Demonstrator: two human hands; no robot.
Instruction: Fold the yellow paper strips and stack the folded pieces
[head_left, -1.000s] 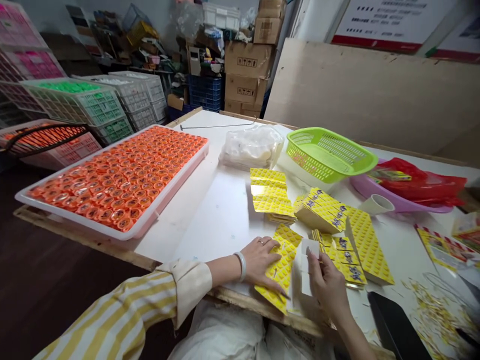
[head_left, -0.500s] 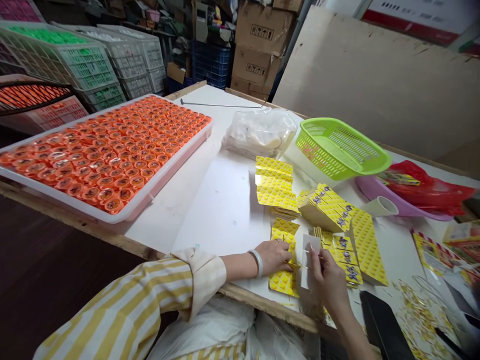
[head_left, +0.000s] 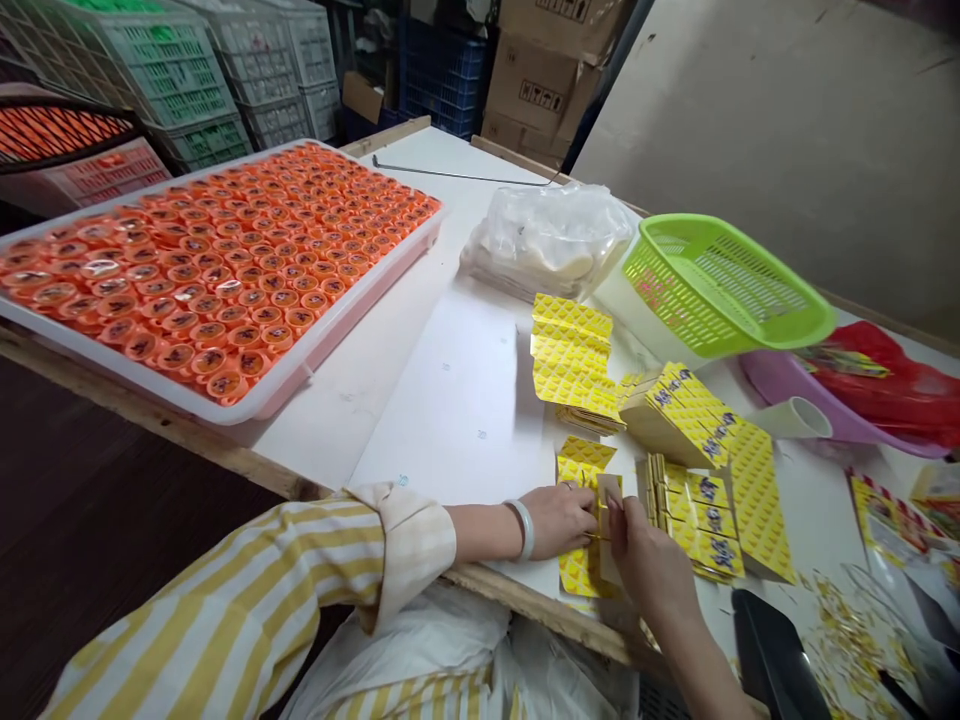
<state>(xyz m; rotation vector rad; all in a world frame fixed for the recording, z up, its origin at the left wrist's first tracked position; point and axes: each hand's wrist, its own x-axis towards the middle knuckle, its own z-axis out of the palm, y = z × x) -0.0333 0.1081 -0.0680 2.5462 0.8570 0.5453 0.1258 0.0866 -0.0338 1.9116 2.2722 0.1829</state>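
A yellow patterned card lies at the table's front edge. My left hand, a pale bangle at its wrist, presses on the card with curled fingers. My right hand pinches the card's right-hand flap between thumb and fingers, its plain greyish back showing. The flap is bent up and over toward my left fingers; its fold line is partly hidden. Just behind stands a stack of similar yellow cards. To the right of my right hand is a pile of folded yellow cards with dark lettering.
A white tray of orange capped pieces fills the left. Behind are a clear plastic bag and a green basket. More yellow card blocks, a white cup, a black object and yellow scraps lie right.
My right hand has brought the flap leftward, closer over the card and my left fingers. My left hand stays on the card. The whole view has shifted slightly with my head.
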